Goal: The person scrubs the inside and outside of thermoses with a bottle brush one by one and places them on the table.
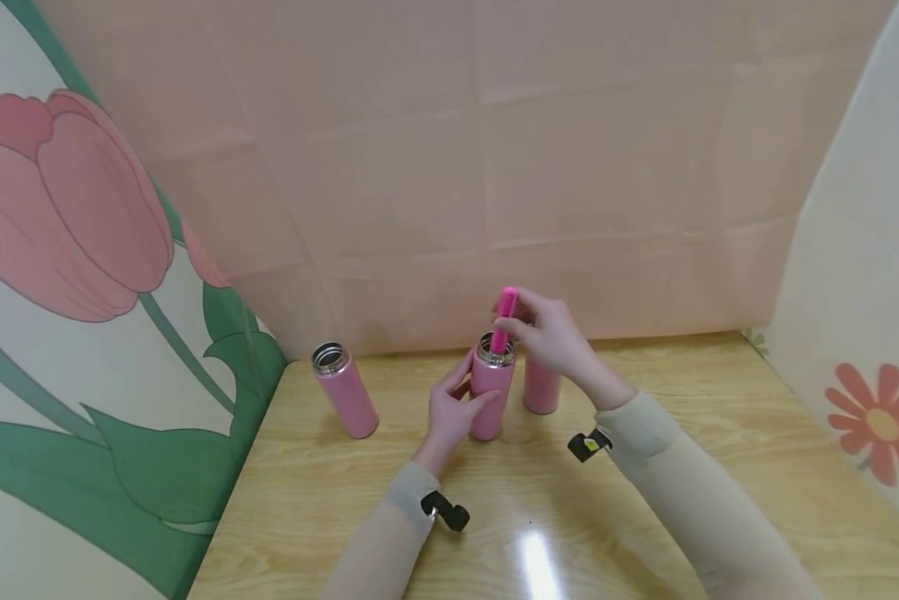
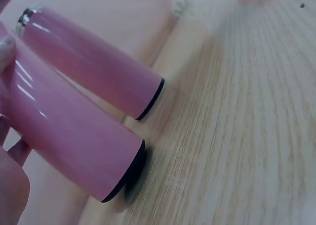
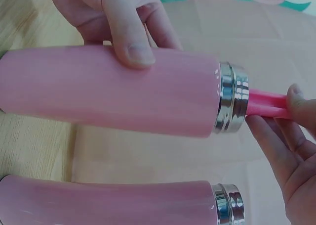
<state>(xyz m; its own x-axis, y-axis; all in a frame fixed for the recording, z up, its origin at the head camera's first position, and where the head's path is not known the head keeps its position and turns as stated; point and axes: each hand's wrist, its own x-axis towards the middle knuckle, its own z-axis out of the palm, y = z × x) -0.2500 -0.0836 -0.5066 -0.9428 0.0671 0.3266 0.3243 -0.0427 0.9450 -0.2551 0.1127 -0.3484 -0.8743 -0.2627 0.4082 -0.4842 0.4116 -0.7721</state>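
The left hand point(image 1: 452, 408) grips the middle pink bottle point(image 1: 494, 382) around its body, thumb on one side and fingers on the other. The right hand point(image 1: 550, 333) is at the mouth of the same bottle, with its fingers pinching a bright pink stick-shaped item point(image 1: 506, 308). This item is partly inserted: the lower end is inside the metal neck point(image 3: 232, 99), the upper end projects above the rim. Whether the base of the gripped bottle rests fully on the wooden tabletop point(image 1: 307, 517) cannot be determined.

Two similar bottles stand on the tabletop. The left bottle point(image 1: 349, 400) is upright, uncapped and well apart from the hands. The right bottle point(image 1: 542, 387) stands near the gripped one, partly hidden by the right hand in the head view — its metal neck point(image 3: 229, 205) is visible from the right wrist. A pink cloth point(image 1: 494, 167) hangs behind the tabletop — creased along several fold lines.
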